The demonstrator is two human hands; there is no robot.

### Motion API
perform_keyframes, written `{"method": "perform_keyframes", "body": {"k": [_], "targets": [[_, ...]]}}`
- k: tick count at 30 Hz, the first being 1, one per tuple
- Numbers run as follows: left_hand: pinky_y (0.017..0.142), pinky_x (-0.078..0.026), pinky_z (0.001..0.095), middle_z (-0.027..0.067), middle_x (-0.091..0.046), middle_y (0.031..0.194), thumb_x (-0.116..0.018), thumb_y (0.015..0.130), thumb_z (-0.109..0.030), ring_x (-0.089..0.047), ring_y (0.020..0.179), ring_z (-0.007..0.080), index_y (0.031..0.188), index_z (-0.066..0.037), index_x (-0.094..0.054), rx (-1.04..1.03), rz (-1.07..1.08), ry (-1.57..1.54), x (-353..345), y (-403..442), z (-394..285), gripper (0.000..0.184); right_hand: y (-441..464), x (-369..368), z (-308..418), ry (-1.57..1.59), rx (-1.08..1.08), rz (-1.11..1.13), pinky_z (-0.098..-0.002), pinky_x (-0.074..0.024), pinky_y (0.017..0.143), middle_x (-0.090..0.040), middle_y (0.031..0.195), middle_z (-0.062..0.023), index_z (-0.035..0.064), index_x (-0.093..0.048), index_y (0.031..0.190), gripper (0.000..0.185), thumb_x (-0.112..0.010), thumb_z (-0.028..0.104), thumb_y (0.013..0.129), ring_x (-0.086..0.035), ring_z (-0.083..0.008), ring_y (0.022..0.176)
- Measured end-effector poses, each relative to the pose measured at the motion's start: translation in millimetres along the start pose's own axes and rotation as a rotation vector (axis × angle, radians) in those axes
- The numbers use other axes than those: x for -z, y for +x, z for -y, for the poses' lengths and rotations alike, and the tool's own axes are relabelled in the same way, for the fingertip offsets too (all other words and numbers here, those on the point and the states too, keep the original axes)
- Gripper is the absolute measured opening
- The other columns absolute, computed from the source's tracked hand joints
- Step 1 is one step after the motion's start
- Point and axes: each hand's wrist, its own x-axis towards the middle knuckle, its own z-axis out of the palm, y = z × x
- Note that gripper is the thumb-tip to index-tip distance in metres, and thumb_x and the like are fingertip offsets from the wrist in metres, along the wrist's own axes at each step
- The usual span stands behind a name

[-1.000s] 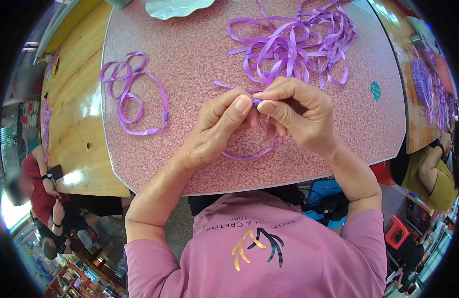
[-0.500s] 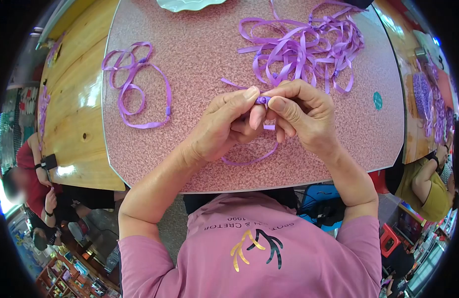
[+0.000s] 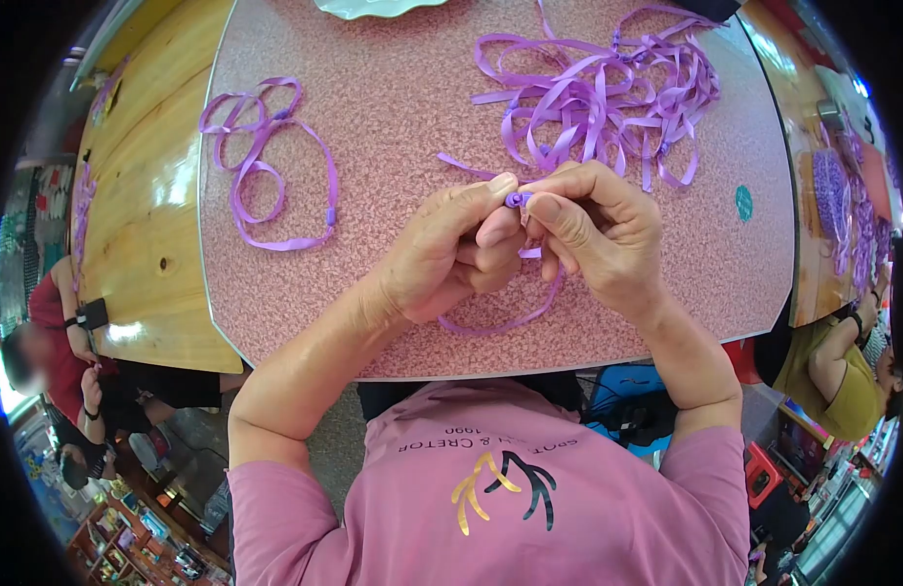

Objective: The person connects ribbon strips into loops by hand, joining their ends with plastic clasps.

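My left hand and my right hand meet above the near middle of the table. Thumbs and fingers of both pinch a small purple knot in a ribbon, one hand on each side of it. The same-coloured ribbon loop hangs below my hands onto the tabletop, and a loose ribbon end shows above my left hand. My fingers partly cover the knot. To the left lies a separate looped purple ribbon with small knots along it.
A tangled pile of purple ribbons lies at the far right of the pink speckled table. A white scalloped dish stands at the far edge. A green round sticker is on the right. People sit at wooden tables on both sides.
Both hands stay at nearly the same spot, with the knot turned slightly between the fingertips. The hanging ribbon loop has shifted a little toward me and to the right.
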Motion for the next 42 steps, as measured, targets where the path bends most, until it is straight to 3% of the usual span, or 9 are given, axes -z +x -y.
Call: {"method": "perform_keyframes", "body": {"k": [9, 11, 12, 14, 15, 17, 23, 29, 42], "targets": [[0.042, -0.017, 0.0252, -0.008, -0.026, 0.055, -0.038, 0.104, -0.04, -0.02, 0.045, 0.0064, 0.075, -0.015, -0.046, 0.068, -0.003, -0.125, 2.8, -0.8, 3.0, 0.04, 1.5, -1.1, -3.4, 0.002, -0.069, -0.033, -0.0193, -0.0464, 0.047, -0.063, 0.082, -0.0048, -0.0016, -0.063, 0.103, 0.014, -0.062, 0.01, 0.096, -0.052, -0.0036, 0.056], [0.042, -0.016, 0.0249, -0.008, -0.027, 0.055, -0.039, 0.104, -0.04, -0.021, 0.045, 0.0062, 0.075, -0.014, -0.047, 0.073, 0.001, -0.133, 3.4, -0.7, 3.3, 0.04, 5.0, -1.0, -10.8, -0.21, 0.188, -0.029, -0.0191, -0.047, 0.052, -0.063, 0.083, -0.0045, -0.0022, -0.062, 0.102, 0.012, -0.064, 0.006, 0.094, -0.056, -0.0048, 0.061], [0.042, -0.016, 0.0247, -0.008, -0.027, 0.055, -0.039, 0.104, -0.04, -0.021, 0.046, 0.006, 0.075, -0.014, -0.047, 0.078, 0.004, -0.139, 3.5, -0.6, 3.3, 0.04, 7.7, 1.1, -13.5, -0.21, 0.188, -0.028, -0.0191, -0.047, 0.052, -0.063, 0.083, -0.0045, -0.0022, -0.062, 0.102, 0.012, -0.064, 0.006, 0.094, -0.056, -0.0048, 0.061], [0.043, -0.016, 0.0245, -0.0081, -0.028, 0.056, -0.04, 0.104, -0.041, -0.021, 0.046, 0.0057, 0.076, -0.014, -0.048, 0.056, -0.049, -0.046, -1.6, -1.9, 1.8, 0.04, 12.1, 5.4, -17.2, -0.489, 0.486, -0.001, -0.0185, -0.0467, 0.057, -0.063, 0.086, -0.0044, -0.0026, -0.062, 0.101, 0.01, -0.064, 0.001, 0.092, -0.058, -0.0056, 0.066], [0.043, -0.016, 0.0243, -0.0082, -0.029, 0.056, -0.041, 0.104, -0.041, -0.021, 0.046, 0.0054, 0.076, -0.014, -0.049, 0.035, -0.102, 0.048, -4.0, -2.6, 2.1, 0.039, 10.7, 3.9, -16.8, -0.489, 0.485, 0.0, -0.0185, -0.0467, 0.057, -0.063, 0.086, -0.0044, -0.0026, -0.062, 0.101, 0.01, -0.064, 0.001, 0.092, -0.058, -0.0056, 0.066], [0.043, -0.016, 0.024, -0.0081, -0.03, 0.057, -0.042, 0.104, -0.042, -0.022, 0.047, 0.0051, 0.079, -0.013, -0.05, 0.033, -0.145, 0.102, -5.9, -2.8, 4.9, 0.038, 5.4, -0.2, -14.9, -0.259, 0.206, -0.023, -0.0174, -0.0458, 0.06, -0.063, 0.084, -0.0021, -0.0013, -0.062, 0.1, 0.009, -0.063, 0.0, 0.091, -0.057, -0.0042, 0.066], [0.048, -0.021, 0.0227, -0.0058, -0.032, 0.062, -0.038, 0.105, -0.041, -0.027, 0.053, 0.0058, 0.091, -0.01, -0.053, -0.058, -0.234, 0.34, -17.8, -3.8, 4.5, 0.037, 5.0, -2.7, -1.9, -0.046, -0.119, -0.115, -0.016, -0.0426, 0.051, -0.061, 0.075, 0.0016, 0.0021, -0.062, 0.098, 0.009, -0.064, 0.007, 0.092, -0.053, -0.0015, 0.06], [0.05, -0.022, 0.022, -0.0057, -0.032, 0.066, -0.038, 0.105, -0.039, -0.027, 0.056, 0.0055, 0.097, -0.008, -0.054, -0.146, -0.197, 0.363, -20.1, -4.6, 3.5, 0.036, 8.6, 2.9, -1.8, -0.005, -0.225, -0.148, -0.0178, -0.0424, 0.045, -0.062, 0.076, -0.0002, 0.0022, -0.062, 0.099, 0.01, -0.064, 0.011, 0.093, -0.05, -0.0024, 0.052], [0.051, -0.022, 0.0224, -0.006, -0.03, 0.066, -0.039, 0.106, -0.037, -0.026, 0.056, 0.0061, 0.09, -0.009, -0.052, -0.184, -0.185, 0.289, -12.3, -3.9, 6.1, 0.034, 4.5, 6.2, -2.5, 0.016, -0.108, -0.026, -0.0174, -0.0437, 0.047, -0.064, 0.081, -0.0044, -0.0005, -0.065, 0.106, 0.018, -0.063, 0.014, 0.096, -0.051, -0.0034, 0.055]]}}
